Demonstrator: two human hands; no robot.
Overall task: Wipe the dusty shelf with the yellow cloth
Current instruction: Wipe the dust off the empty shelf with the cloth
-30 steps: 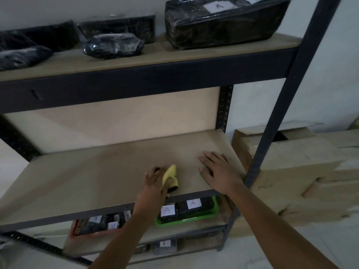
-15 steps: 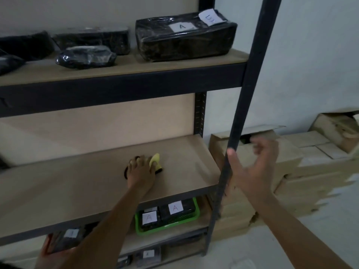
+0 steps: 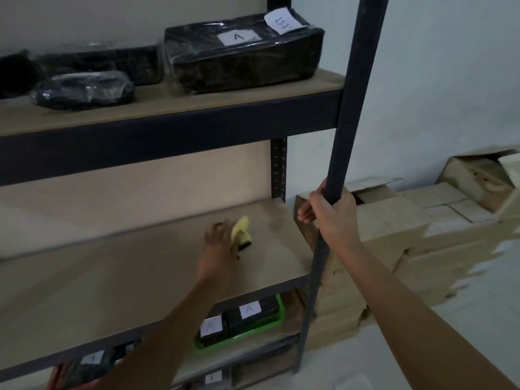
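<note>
My left hand [image 3: 219,240] lies palm-down on the middle shelf [image 3: 118,280], toward its right end, pressing the yellow cloth [image 3: 241,229] against the board. The cloth sticks up in a fold just right of my knuckles, and a dark patch shows under its lower edge (I cannot tell what that is). My fingers are mostly hidden behind the back of the hand, so whether they curl round the cloth or only press it flat, I cannot tell.

My right hand [image 3: 332,213] is wrapped round the front right upright post [image 3: 349,114] of the rack, fingers and thumb closed about the dark metal a little above the shelf's level.

On the shelf above sit black plastic-wrapped packages [image 3: 242,54], the largest bearing a white label marked A. Below my shelf a green tray [image 3: 270,323] holds dark boxes with A labels. Stacked cardboard boxes [image 3: 394,237] stand against the wall right of the rack.
</note>
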